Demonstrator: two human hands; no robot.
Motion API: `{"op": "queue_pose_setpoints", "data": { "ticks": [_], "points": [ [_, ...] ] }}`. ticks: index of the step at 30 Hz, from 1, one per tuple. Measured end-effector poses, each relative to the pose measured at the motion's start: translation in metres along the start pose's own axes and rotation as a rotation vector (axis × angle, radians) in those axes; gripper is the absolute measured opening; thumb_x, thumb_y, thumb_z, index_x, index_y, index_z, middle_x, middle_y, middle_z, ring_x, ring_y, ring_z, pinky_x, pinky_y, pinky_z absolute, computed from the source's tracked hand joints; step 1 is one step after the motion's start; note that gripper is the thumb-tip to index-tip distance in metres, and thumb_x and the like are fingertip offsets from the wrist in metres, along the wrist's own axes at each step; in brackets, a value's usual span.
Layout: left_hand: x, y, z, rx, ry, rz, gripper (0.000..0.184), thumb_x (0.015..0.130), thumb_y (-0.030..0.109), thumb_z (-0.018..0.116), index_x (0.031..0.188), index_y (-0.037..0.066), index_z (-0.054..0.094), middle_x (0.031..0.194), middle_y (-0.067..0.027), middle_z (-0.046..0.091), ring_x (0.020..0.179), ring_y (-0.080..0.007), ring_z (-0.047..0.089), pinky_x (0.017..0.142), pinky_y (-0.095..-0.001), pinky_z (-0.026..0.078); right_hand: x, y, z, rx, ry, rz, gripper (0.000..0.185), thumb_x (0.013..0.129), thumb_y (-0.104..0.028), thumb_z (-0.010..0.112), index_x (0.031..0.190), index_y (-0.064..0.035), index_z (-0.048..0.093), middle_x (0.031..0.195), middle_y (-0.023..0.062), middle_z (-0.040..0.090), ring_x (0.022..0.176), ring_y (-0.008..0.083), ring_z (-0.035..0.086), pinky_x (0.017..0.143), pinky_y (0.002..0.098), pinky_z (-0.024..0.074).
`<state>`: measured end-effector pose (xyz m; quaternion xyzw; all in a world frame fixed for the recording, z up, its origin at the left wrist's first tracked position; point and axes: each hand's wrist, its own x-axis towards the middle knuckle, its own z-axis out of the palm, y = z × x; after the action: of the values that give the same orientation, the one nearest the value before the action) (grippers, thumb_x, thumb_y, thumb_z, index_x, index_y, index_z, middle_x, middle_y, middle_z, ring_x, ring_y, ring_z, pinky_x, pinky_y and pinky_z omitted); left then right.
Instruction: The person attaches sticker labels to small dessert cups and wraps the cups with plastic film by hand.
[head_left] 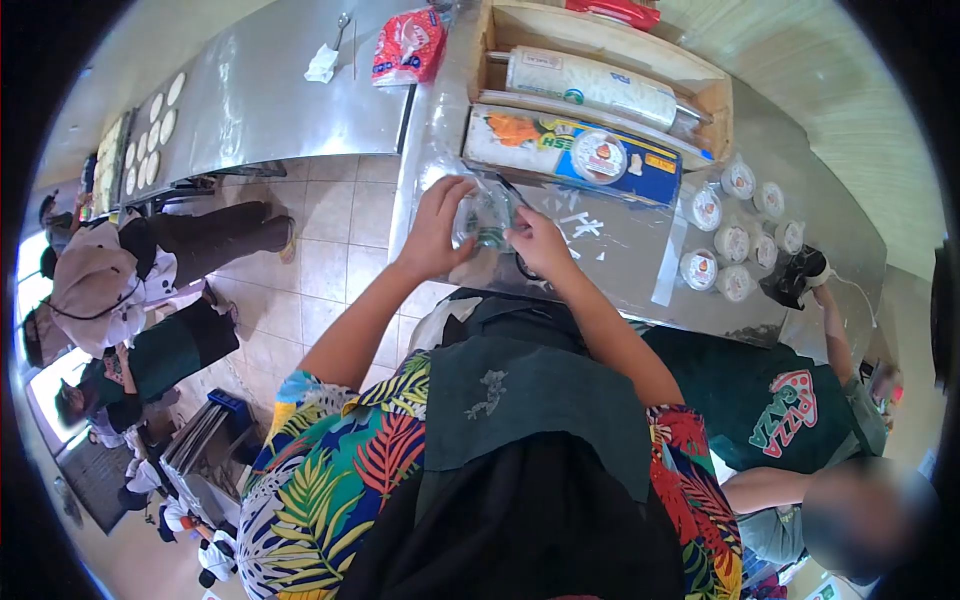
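Observation:
My left hand (436, 232) curls around the side of a clear plastic cup (485, 212) at the near edge of the metal table. On the cup's other side, my right hand (541, 246) is closed, its thumb and fingertips pinching at the cup's wall. Something green shows through the cup low down. Dark scissors-like handles (524, 268) show beside my right hand; whether they lie on the table or hang from my fingers I cannot tell. Small white strips (580, 224) are scattered on the table to the right of my hands.
A wooden box (600, 25) holds a plastic-wrap roll (590, 85); before it lies a long carton (530, 140) bearing a lidded cup (600, 157). Several lidded cups (733, 243) stand right. A co-worker in a green apron (755, 400) handles a black object (797, 277). A red bag (410, 47) lies left.

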<state>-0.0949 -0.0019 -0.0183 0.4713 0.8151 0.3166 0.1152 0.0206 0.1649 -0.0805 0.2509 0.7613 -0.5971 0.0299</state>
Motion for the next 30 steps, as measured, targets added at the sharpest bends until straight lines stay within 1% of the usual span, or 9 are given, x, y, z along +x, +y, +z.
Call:
{"op": "queue_pose_setpoints", "data": {
  "ticks": [6, 10, 12, 13, 16, 18, 24, 28, 30],
  "points": [
    [-0.015, -0.017, 0.018, 0.251, -0.087, -0.125, 0.099, 0.057, 0.029, 0.079, 0.138, 0.009, 0.025, 0.137, -0.0149, 0.034, 0.130, -0.0343, 0.029, 0.107, -0.0581, 0.013, 0.014, -0.016, 0.013, -0.121, 0.080, 0.022, 0.033, 0.075, -0.020, 0.064, 0.102, -0.0001, 0.062, 0.089, 0.0153, 0.064, 0.081, 0.0295, 0.062, 0.072, 0.0367, 0.0484],
    [-0.009, -0.026, 0.027, 0.274, -0.099, -0.108, 0.098, 0.056, 0.028, 0.079, 0.136, 0.008, 0.027, 0.127, -0.0109, 0.045, 0.124, -0.0282, 0.038, 0.107, -0.0557, 0.015, 0.017, -0.017, 0.009, -0.249, 0.156, -0.274, 0.020, 0.083, -0.009, 0.051, 0.097, -0.0034, 0.064, 0.082, 0.0140, 0.064, 0.076, 0.0285, 0.062, 0.067, 0.0389, 0.0479],
    [-0.009, -0.029, 0.026, 0.240, -0.141, -0.070, 0.098, 0.055, 0.026, 0.079, 0.136, 0.008, 0.027, 0.124, -0.0102, 0.047, 0.120, -0.0274, 0.041, 0.106, -0.0530, 0.017, 0.021, -0.020, 0.008, -0.079, -0.102, 0.081, 0.023, 0.084, -0.010, 0.049, 0.100, -0.0053, 0.065, 0.073, 0.0135, 0.064, 0.069, 0.0306, 0.062, 0.064, 0.0403, 0.0477],
    [-0.009, -0.030, 0.027, 0.239, -0.141, -0.061, 0.098, 0.055, 0.026, 0.079, 0.136, 0.008, 0.027, 0.124, -0.0102, 0.047, 0.120, -0.0274, 0.041, 0.106, -0.0530, 0.017, 0.021, -0.020, 0.009, -0.079, -0.094, 0.080, 0.023, 0.084, -0.010, 0.049, 0.100, -0.0053, 0.065, 0.073, 0.0135, 0.064, 0.069, 0.0306, 0.062, 0.064, 0.0403, 0.0477],
    [-0.009, -0.032, 0.023, 0.232, -0.142, -0.031, 0.099, 0.055, 0.023, 0.077, 0.138, 0.008, 0.025, 0.119, -0.0100, 0.049, 0.118, -0.0270, 0.043, 0.105, -0.0544, 0.018, 0.026, -0.028, 0.014, 0.011, -0.143, 0.034, 0.025, 0.084, -0.014, 0.049, 0.103, -0.0085, 0.065, 0.067, 0.0138, 0.063, 0.064, 0.0333, 0.061, 0.062, 0.0417, 0.0473],
    [-0.011, -0.033, 0.022, 0.186, -0.141, -0.005, 0.095, 0.055, 0.021, 0.078, 0.135, 0.009, 0.028, 0.118, -0.0106, 0.050, 0.117, -0.0274, 0.043, 0.106, -0.0497, 0.018, 0.028, -0.028, 0.020, -0.267, -0.131, -0.239, 0.024, 0.083, -0.009, 0.051, 0.104, -0.0024, 0.062, 0.062, 0.0132, 0.059, 0.052, 0.0237, 0.059, 0.054, 0.0346, 0.0487],
    [-0.010, -0.032, 0.022, 0.174, -0.124, 0.007, 0.092, 0.055, 0.020, 0.077, 0.134, 0.010, 0.030, 0.115, -0.0108, 0.051, 0.114, -0.0275, 0.046, 0.104, -0.0481, 0.020, 0.026, -0.032, 0.022, -0.606, -0.021, -0.371, 0.025, 0.078, -0.014, 0.058, 0.101, -0.0093, 0.062, 0.084, 0.0152, 0.064, 0.077, 0.0357, 0.061, 0.066, 0.0453, 0.0484],
    [-0.009, -0.033, 0.023, 0.176, -0.148, 0.000, 0.093, 0.055, 0.021, 0.076, 0.135, 0.011, 0.031, 0.115, -0.0106, 0.051, 0.114, -0.0272, 0.046, 0.104, -0.0479, 0.020, 0.011, -0.024, 0.011, -0.559, 0.099, -0.473, 0.023, 0.076, -0.013, 0.062, 0.099, -0.0107, 0.063, 0.088, 0.0136, 0.064, 0.079, 0.0314, 0.062, 0.066, 0.0410, 0.0492],
    [-0.009, -0.032, 0.022, 0.184, -0.136, 0.008, 0.096, 0.052, 0.021, 0.077, 0.135, 0.012, 0.031, 0.109, -0.0100, 0.051, 0.112, -0.0266, 0.046, 0.103, -0.0498, 0.021, 0.004, -0.018, -0.004, -0.382, 0.082, -0.345, 0.023, 0.074, -0.013, 0.066, 0.097, -0.0083, 0.063, 0.088, 0.0113, 0.063, 0.076, 0.0285, 0.062, 0.065, 0.0370, 0.0490]
  ]
}}
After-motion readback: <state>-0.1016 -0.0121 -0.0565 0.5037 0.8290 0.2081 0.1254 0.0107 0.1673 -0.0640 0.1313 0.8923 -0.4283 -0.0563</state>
